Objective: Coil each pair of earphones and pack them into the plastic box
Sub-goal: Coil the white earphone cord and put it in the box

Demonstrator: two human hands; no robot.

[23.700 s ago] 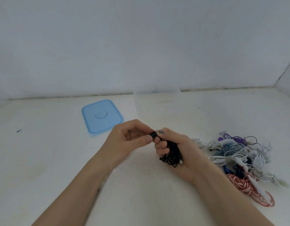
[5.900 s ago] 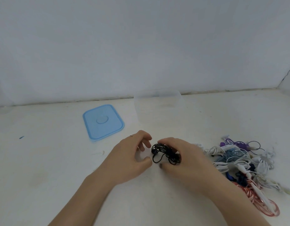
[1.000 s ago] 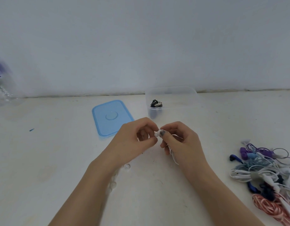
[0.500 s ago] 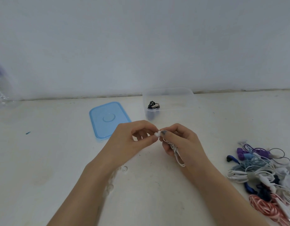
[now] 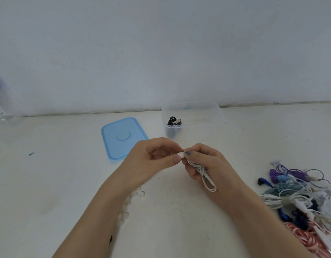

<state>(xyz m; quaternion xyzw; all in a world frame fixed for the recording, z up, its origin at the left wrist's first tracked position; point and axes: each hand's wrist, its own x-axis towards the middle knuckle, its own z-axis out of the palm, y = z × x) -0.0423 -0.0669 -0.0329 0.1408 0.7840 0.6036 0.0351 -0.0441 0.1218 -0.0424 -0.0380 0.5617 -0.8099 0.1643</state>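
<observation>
At frame centre my right hand [image 5: 207,164] grips the coiled white earphones [image 5: 201,170]; my left hand [image 5: 153,159] pinches 1 earbud. I should tuck it in snugly, then drop it in the plastic box [image 5: 213,110] just above, beside the black pair [image 5: 174,121]

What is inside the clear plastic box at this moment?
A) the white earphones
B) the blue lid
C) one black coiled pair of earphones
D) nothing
C: one black coiled pair of earphones lies inside the clear plastic box, while the white earphones are in the hands.
</observation>
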